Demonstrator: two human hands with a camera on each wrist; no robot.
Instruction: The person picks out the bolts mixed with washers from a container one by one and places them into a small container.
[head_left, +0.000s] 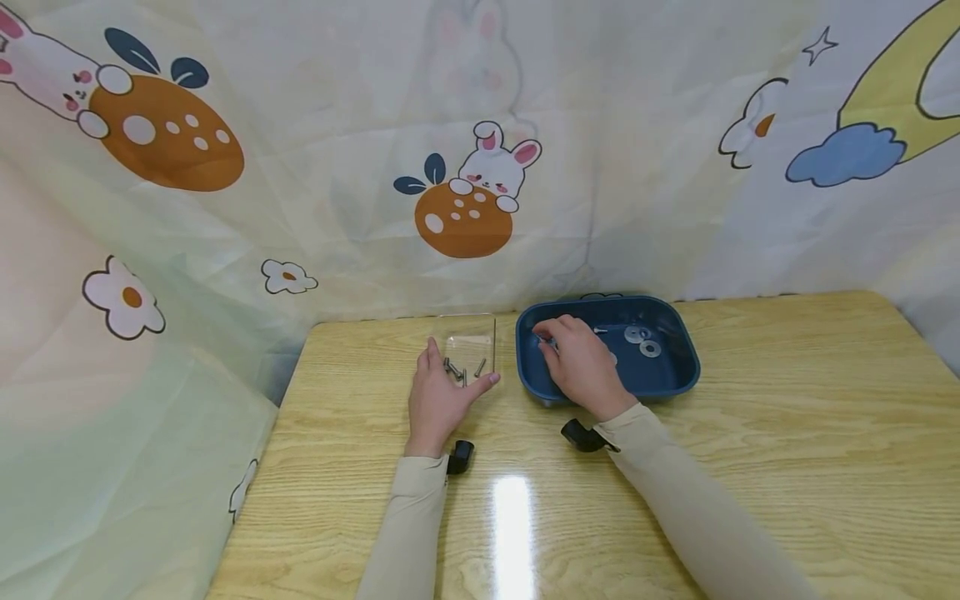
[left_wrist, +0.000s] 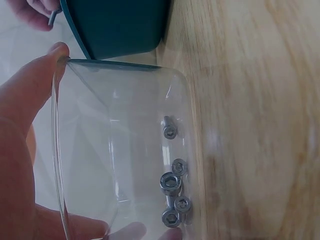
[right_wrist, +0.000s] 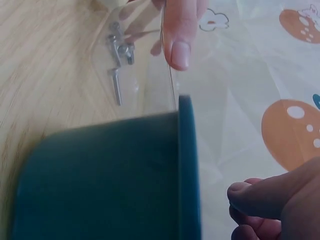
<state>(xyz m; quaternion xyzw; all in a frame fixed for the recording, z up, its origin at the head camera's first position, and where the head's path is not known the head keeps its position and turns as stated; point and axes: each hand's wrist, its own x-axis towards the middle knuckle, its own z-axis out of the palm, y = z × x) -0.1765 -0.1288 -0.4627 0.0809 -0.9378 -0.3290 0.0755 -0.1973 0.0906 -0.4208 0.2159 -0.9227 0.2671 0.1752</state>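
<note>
My left hand (head_left: 438, 400) grips a clear plastic box (left_wrist: 135, 100), thumb at one side of the rim and fingers round the other. Several silver socket-head screws (left_wrist: 171, 182) lie in the bottom of this box. Over the left part of a dark blue tray (head_left: 682, 385), my right hand (head_left: 581, 362) pinches a small metal screw (left_wrist: 53, 18) by its fingertips. Most of that screw is covered by the fingers. Pale flat washers (head_left: 649, 348) lie on the tray's floor, some of which the right hand hides.
Box and tray stand side by side at the back of the wooden table (head_left: 810, 433). A printed cloth (head_left: 360, 167) hangs right behind the table's rear edge and down its left side. Bare tabletop extends right of the tray.
</note>
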